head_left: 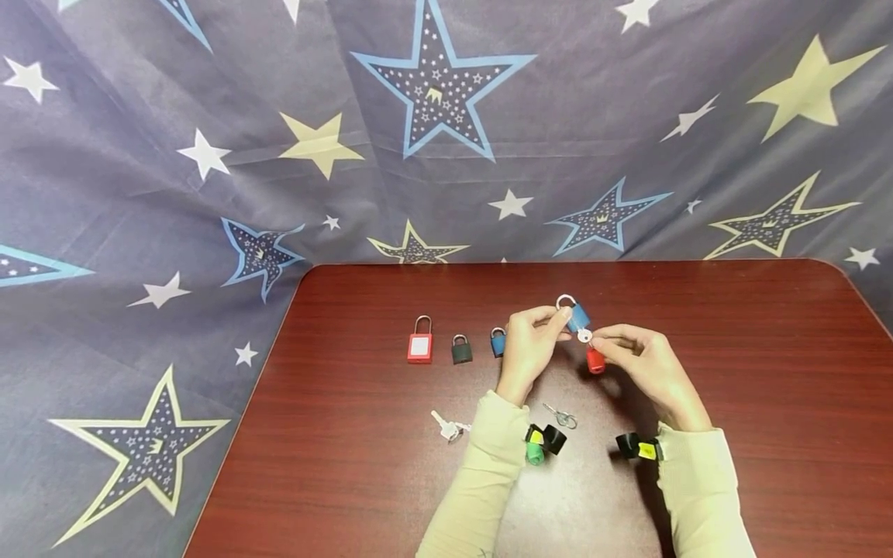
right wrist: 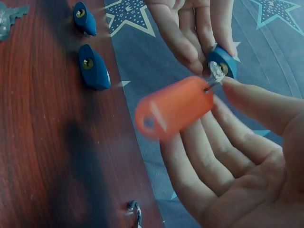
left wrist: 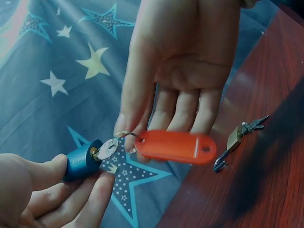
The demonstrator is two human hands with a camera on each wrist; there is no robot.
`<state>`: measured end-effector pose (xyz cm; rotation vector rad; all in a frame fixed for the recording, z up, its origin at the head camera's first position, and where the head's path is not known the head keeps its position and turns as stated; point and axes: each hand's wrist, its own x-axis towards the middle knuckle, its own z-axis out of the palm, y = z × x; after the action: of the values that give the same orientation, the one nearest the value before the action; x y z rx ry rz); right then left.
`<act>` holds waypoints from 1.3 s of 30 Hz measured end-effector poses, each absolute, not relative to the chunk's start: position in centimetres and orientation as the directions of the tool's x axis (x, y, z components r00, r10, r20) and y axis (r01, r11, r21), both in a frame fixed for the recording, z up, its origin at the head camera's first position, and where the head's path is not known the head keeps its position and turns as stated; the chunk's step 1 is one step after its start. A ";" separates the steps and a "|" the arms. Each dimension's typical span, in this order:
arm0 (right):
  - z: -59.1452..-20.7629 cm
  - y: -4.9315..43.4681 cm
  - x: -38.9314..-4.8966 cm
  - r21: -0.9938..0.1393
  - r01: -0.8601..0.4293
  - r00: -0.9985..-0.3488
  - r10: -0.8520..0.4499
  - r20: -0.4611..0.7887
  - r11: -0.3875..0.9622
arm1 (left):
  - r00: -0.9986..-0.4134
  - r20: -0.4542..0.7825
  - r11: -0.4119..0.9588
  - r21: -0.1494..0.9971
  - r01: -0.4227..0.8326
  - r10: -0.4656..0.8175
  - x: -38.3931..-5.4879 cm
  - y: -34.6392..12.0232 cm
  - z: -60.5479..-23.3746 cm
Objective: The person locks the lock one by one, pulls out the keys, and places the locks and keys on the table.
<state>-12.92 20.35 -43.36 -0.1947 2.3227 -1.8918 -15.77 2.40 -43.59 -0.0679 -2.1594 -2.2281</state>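
Note:
My left hand [head_left: 532, 345] holds a blue padlock [head_left: 579, 316] by its body, raised above the table, its metal shackle pointing up and away. A silver key [left wrist: 108, 148] stands at the keyhole on the padlock's lower end; its blade appears to be inside. My right hand [head_left: 645, 368] pinches near the key's bow and the thin ring [left wrist: 126, 133], its other fingers loosely bent. From that ring hangs a red plastic key tag [right wrist: 175, 108], also seen below the fingers in the head view. Whether the shackle is locked cannot be made out.
On the wooden table [head_left: 335, 465] stand a red padlock [head_left: 419, 349], a black padlock [head_left: 462, 351] and a blue padlock [head_left: 498, 344] partly behind my left hand. Nearer lie keys [head_left: 446, 428], another key [head_left: 560, 417] and a green item [head_left: 534, 453]. A small padlock with keys [left wrist: 232, 140] lies beyond.

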 end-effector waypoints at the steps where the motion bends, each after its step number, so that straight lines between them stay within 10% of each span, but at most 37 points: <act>1: -43.4 20.4 -12.9 -0.978 -0.014 -0.982 -0.189 -0.026 0.206 | -0.999 0.053 -0.063 0.997 0.052 0.009 -15.8 2.4 -43.6; 39: -43.0 19.8 -12.8 -0.951 0.002 -0.986 -0.155 -0.052 0.311 | -0.997 0.041 -0.132 0.991 0.033 0.064 -16.0 2.2 -43.5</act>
<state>-12.81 19.80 -42.98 -0.1434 2.4316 -1.7640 -15.96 2.24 -43.54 -0.1153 -2.0831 -2.3764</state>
